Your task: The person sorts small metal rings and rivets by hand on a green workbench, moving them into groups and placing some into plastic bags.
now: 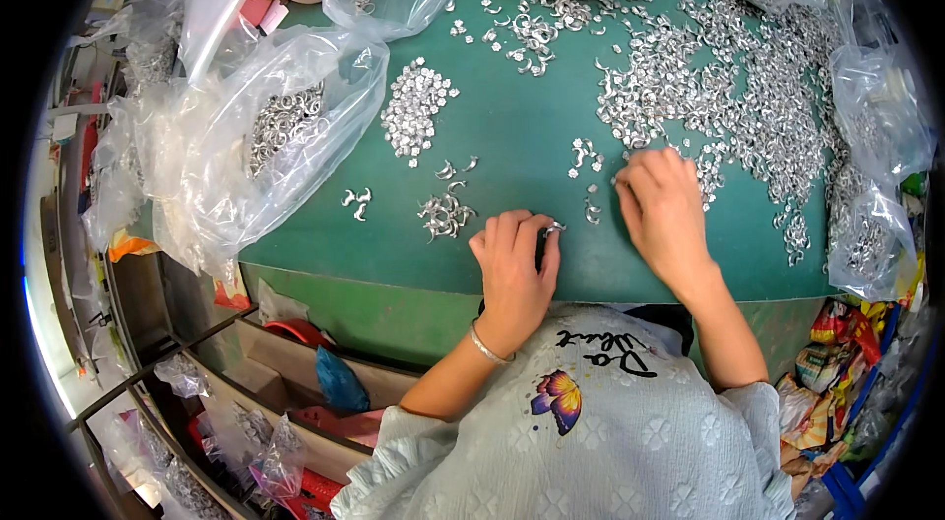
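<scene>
My left hand (512, 264) rests near the front edge of the green table (532, 136), fingers curled around a small silver metal piece (553, 228) held at the fingertips. My right hand (664, 210) lies palm down a little to the right, its fingertips touching loose silver pieces (630, 116) at the edge of a wide scatter. A small heap of curved silver parts (445, 215) sits just left of my left hand. A tidy patch of small flat silver parts (418, 111) lies further back.
Clear plastic bags (285, 126) holding more metal parts crowd the left side, the back and the right edge (871, 175). Below the table on the left are shelves with boxes and bags (295, 392). Colourful packets (837, 353) pile up at the lower right.
</scene>
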